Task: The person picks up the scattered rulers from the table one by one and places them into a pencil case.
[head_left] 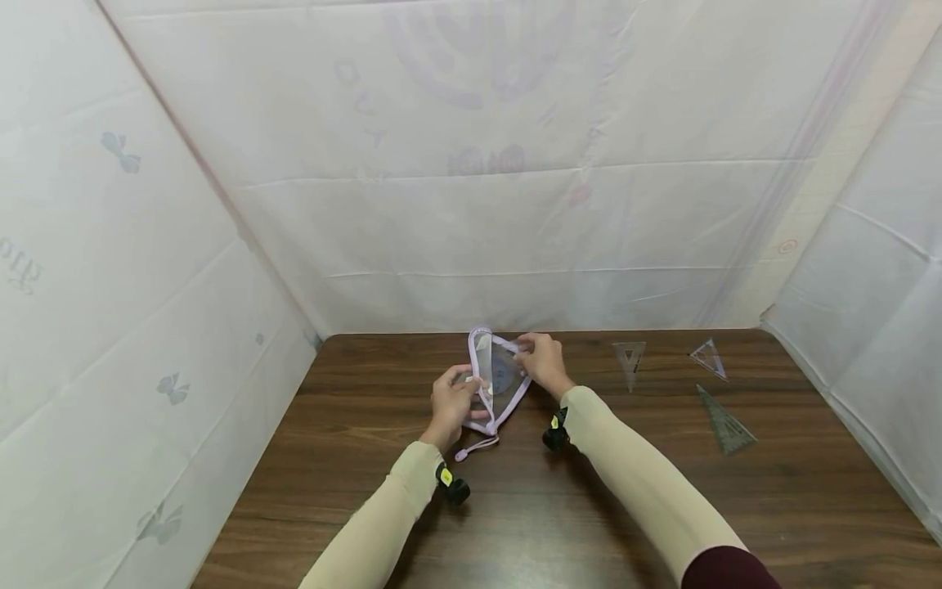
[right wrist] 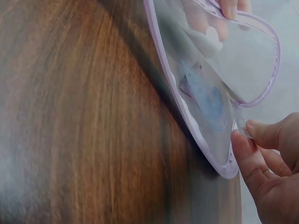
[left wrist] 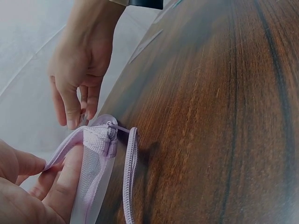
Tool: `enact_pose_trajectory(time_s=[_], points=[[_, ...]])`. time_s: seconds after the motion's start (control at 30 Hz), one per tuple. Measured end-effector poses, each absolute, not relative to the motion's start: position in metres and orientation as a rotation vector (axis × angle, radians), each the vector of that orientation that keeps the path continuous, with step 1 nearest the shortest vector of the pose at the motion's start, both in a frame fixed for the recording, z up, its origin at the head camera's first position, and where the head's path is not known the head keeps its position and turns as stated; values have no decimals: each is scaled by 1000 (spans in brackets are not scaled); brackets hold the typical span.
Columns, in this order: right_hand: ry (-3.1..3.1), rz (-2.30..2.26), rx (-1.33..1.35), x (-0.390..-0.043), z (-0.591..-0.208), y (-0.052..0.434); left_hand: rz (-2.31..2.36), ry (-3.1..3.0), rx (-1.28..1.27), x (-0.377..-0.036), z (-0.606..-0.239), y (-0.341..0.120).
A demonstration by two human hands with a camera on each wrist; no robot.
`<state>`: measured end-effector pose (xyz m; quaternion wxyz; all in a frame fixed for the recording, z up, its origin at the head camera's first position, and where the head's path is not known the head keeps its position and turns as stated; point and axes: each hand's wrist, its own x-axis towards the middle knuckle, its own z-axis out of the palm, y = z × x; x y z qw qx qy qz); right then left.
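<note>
A see-through mesh zip pouch [head_left: 513, 403] with lilac trim is held with its mouth spread, its zip pull cord [head_left: 482, 444] hanging toward me. My left hand [head_left: 450, 402] pinches one lip of the opening [left wrist: 63, 149] between thumb and fingers. At the far end of the mouth, my right hand [head_left: 545, 361] pinches a small clear plastic piece [right wrist: 243, 128]; most of it is hidden by fingers and trim. Through the pouch wall shows a bluish, see-through flat item [right wrist: 210, 100] lying inside.
To the right on the wooden table [head_left: 589, 507] lie a clear set square [head_left: 630, 360], another triangle [head_left: 710, 358] near the back edge, and a greenish set square [head_left: 726, 424] closer in. White sheeting [head_left: 515, 245] surrounds the table's back and sides.
</note>
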<state>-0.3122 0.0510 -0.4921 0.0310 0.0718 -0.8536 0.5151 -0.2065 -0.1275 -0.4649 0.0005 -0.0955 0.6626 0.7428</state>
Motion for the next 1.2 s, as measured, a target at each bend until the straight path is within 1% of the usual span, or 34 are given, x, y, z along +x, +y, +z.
enact_pose_trajectory(time_s=[0.63, 0.87, 1.2], points=[[-2629, 1622, 189, -305, -498, 36, 2334, 2079, -293, -207, -466, -127], [-2641, 1615, 173, -301, -498, 32, 2366, 2090, -321, -226, -499, -131], [-2632, 1651, 146, -296, -498, 27, 2355, 2094, -328, -227, -500, -131]])
